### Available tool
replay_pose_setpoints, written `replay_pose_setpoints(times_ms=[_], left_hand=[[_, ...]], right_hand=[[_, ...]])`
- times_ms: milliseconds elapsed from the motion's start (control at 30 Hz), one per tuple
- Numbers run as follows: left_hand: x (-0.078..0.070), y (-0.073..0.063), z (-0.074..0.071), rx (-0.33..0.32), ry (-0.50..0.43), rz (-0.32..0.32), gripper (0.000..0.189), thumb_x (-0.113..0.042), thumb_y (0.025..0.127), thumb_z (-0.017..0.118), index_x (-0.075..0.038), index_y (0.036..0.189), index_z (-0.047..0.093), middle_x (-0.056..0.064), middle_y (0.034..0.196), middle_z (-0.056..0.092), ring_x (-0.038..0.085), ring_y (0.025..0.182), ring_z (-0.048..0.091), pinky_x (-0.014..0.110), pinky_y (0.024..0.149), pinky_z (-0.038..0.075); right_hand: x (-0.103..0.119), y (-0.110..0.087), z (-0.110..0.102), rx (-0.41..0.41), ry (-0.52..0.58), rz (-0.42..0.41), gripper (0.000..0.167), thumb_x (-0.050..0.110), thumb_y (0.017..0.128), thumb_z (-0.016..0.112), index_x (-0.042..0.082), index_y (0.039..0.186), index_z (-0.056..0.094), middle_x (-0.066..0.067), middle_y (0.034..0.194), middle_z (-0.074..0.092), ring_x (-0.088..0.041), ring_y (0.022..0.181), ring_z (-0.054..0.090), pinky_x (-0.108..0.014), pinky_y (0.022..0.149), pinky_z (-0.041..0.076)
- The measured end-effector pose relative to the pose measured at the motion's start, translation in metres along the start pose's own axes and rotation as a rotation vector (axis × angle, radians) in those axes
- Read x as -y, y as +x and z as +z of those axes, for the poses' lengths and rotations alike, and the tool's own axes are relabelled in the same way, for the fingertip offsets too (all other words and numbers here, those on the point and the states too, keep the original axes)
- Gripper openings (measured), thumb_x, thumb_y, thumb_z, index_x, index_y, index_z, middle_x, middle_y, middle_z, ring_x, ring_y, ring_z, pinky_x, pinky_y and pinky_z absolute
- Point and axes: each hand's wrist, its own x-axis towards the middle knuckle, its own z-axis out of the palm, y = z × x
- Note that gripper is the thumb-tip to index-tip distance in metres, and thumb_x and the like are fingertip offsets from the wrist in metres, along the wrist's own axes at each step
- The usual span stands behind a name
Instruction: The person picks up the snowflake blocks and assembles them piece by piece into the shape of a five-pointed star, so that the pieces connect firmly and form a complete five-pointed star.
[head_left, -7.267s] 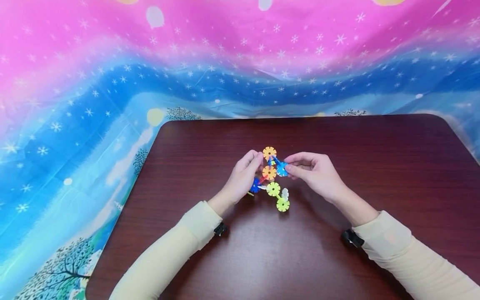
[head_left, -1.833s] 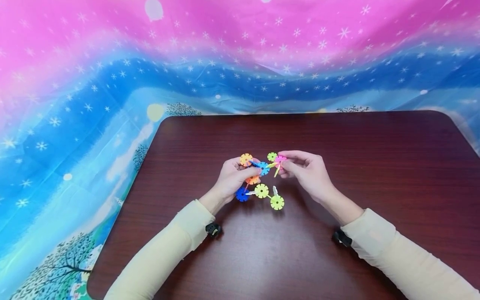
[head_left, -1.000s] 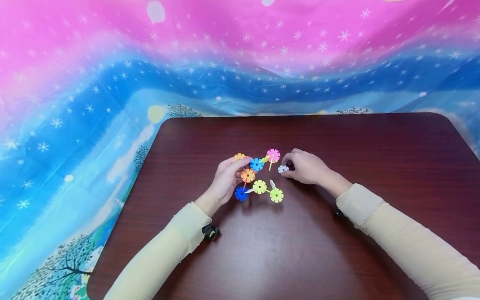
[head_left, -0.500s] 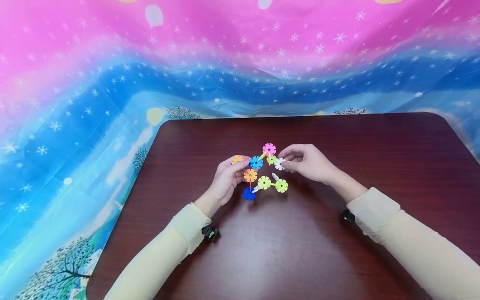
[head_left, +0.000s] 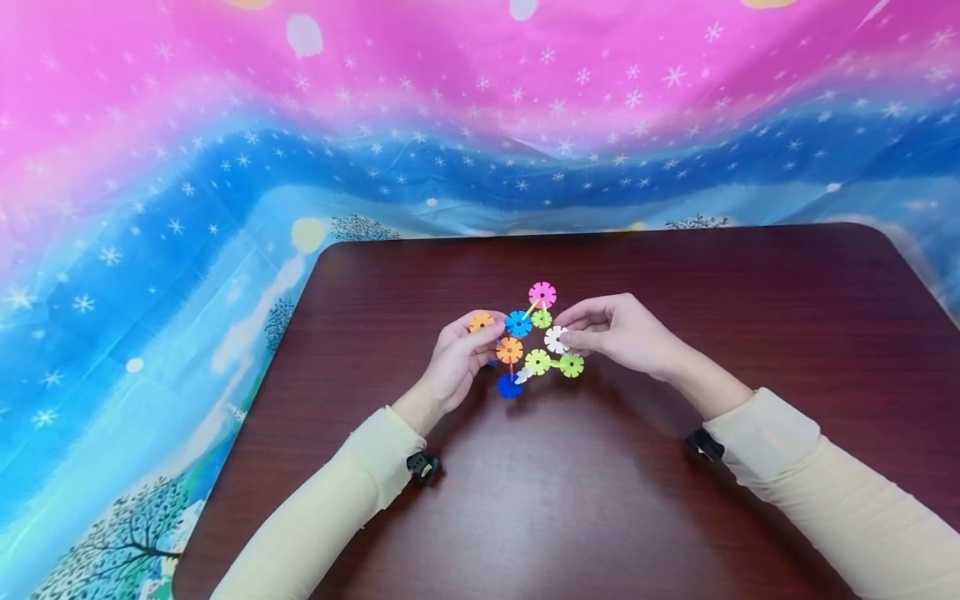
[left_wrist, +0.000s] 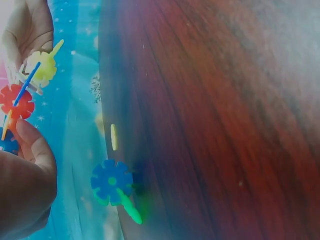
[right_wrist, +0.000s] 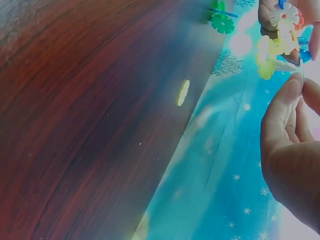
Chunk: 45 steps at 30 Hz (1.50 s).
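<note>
My left hand [head_left: 457, 358] grips a linked chain of notched plastic snowflake discs, its thumb over the joint between an orange disc [head_left: 481, 322] and a light-blue disc [head_left: 518, 323]. A pink disc [head_left: 542, 295] tops the chain, with a small green disc [head_left: 542, 318] below it. Down the other branch come another orange disc [head_left: 509, 350], a dark-blue disc [head_left: 510, 385] and two yellow-green discs [head_left: 537, 362]. My right hand [head_left: 622, 333] pinches a white disc [head_left: 556, 339] between thumb and fingers, close beside the small green one.
In the left wrist view, a blue disc [left_wrist: 111, 181] with a green piece stands on the dark wooden table [left_wrist: 210, 125], near a yellow disc [left_wrist: 114, 137] seen edge-on. A snowflake-print cloth [head_left: 480, 125] hangs behind the table.
My right hand first worked at the blue disc, then the pink one. It then took a white disc at the table and brought it in against the chain. My left hand keeps its grip.
</note>
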Motion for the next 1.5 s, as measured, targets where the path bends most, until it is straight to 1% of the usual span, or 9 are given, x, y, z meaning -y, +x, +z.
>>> replay_pose_setpoints(times_ms=[200,333,600,733,967,1200,1300,1400,1500], left_hand=[[0.003,-0.001,0.001,0.032,0.019,-0.023,0.014,-0.013,0.101,0.062,-0.005,0.110,0.067,0.004,0.097,0.071,0.015,0.081,0.066,0.029,0.080,0.056],[0.005,0.001,0.002,0.035,0.055,-0.028,0.013,-0.012,0.099,0.062,-0.006,0.108,0.067,0.003,0.091,0.070,0.013,0.077,0.065,0.029,0.075,0.055],[0.005,0.006,0.007,0.070,0.350,0.052,0.020,-0.019,0.103,0.067,-0.005,0.117,0.065,0.005,0.096,0.075,0.021,0.085,0.066,0.028,0.070,0.055],[0.002,0.007,0.007,0.107,0.496,0.086,0.022,-0.027,0.105,0.064,-0.008,0.115,0.063,0.008,0.088,0.074,0.021,0.078,0.066,0.028,0.068,0.054],[-0.002,0.007,0.013,0.151,0.630,0.146,0.029,-0.039,0.109,0.053,-0.011,0.108,0.059,0.009,0.072,0.062,0.026,0.064,0.062,0.029,0.059,0.052],[-0.002,0.006,0.017,0.158,0.609,0.157,0.025,-0.036,0.110,0.052,-0.013,0.102,0.059,0.007,0.071,0.061,0.024,0.059,0.059,0.030,0.054,0.048],[-0.002,0.005,0.019,0.170,0.605,0.157,0.026,-0.035,0.110,0.053,-0.011,0.102,0.059,0.008,0.067,0.058,0.025,0.051,0.053,0.031,0.050,0.045],[-0.003,0.005,0.021,0.173,0.610,0.167,0.027,-0.033,0.110,0.053,-0.008,0.103,0.059,0.009,0.065,0.053,0.025,0.053,0.053,0.030,0.052,0.046],[-0.003,0.005,0.022,0.187,0.579,0.158,0.027,-0.032,0.111,0.052,-0.007,0.105,0.058,0.008,0.068,0.060,0.030,0.058,0.061,0.031,0.053,0.050]], right_hand=[[0.000,0.000,0.002,-0.013,-0.002,-0.017,0.027,0.010,0.093,0.079,0.001,0.119,0.074,-0.015,0.100,0.074,-0.028,0.088,0.073,-0.041,0.080,0.062],[-0.001,-0.002,0.002,-0.035,-0.020,-0.039,0.026,0.012,0.094,0.079,0.003,0.118,0.075,-0.014,0.100,0.074,-0.027,0.088,0.073,-0.039,0.078,0.062],[0.000,-0.006,0.009,0.002,0.067,-0.092,0.024,0.005,0.094,0.076,-0.003,0.116,0.074,-0.016,0.097,0.075,-0.031,0.086,0.076,-0.037,0.077,0.062],[0.000,-0.008,0.009,0.010,0.035,-0.096,0.022,0.008,0.095,0.077,0.000,0.115,0.076,-0.013,0.097,0.076,-0.031,0.085,0.076,-0.037,0.076,0.062],[0.000,-0.010,0.013,0.027,0.006,-0.090,0.021,0.012,0.094,0.078,0.003,0.113,0.077,-0.010,0.097,0.077,-0.032,0.089,0.075,-0.034,0.078,0.061],[0.003,-0.011,0.021,-0.041,0.050,-0.090,0.027,-0.001,0.091,0.078,-0.001,0.113,0.062,-0.015,0.096,0.072,-0.026,0.084,0.073,-0.033,0.075,0.062],[0.002,-0.013,0.023,-0.065,0.045,-0.090,0.027,-0.003,0.090,0.077,-0.001,0.109,0.057,-0.016,0.094,0.072,-0.024,0.081,0.072,-0.030,0.070,0.060],[0.002,-0.014,0.025,-0.087,0.083,-0.083,0.025,-0.005,0.091,0.076,-0.002,0.103,0.054,-0.017,0.093,0.071,-0.023,0.081,0.072,-0.030,0.070,0.061],[0.000,-0.015,0.027,-0.112,0.116,-0.081,0.024,-0.005,0.091,0.075,-0.003,0.099,0.052,-0.019,0.094,0.072,-0.023,0.082,0.073,-0.031,0.072,0.062]])
